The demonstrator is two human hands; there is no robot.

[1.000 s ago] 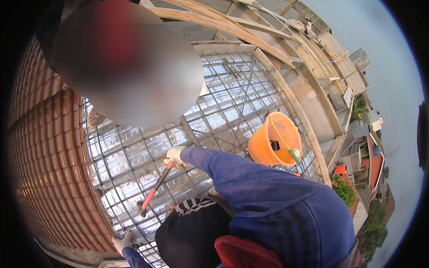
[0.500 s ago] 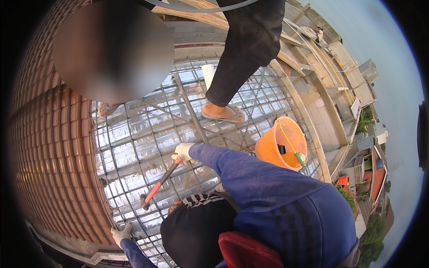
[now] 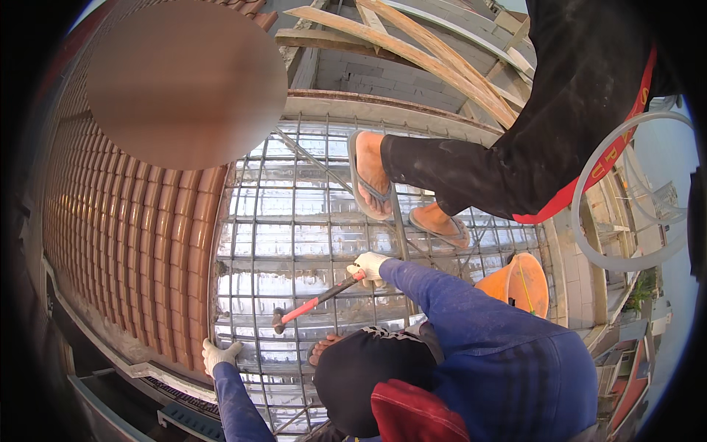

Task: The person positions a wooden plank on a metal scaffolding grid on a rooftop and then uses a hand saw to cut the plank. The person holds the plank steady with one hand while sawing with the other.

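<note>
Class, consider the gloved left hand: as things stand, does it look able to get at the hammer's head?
Probably yes: the left hand is near the hammer's head, and nothing visible stands between them; the right hand holds the far end of the handle.

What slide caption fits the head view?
Gloved right hand grips a hammer over a metal grid beside roof tiles.

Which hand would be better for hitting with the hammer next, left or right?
Probably the right hand: it holds the hammer. The left hand is away from the hammer, beside the tiles.
</note>
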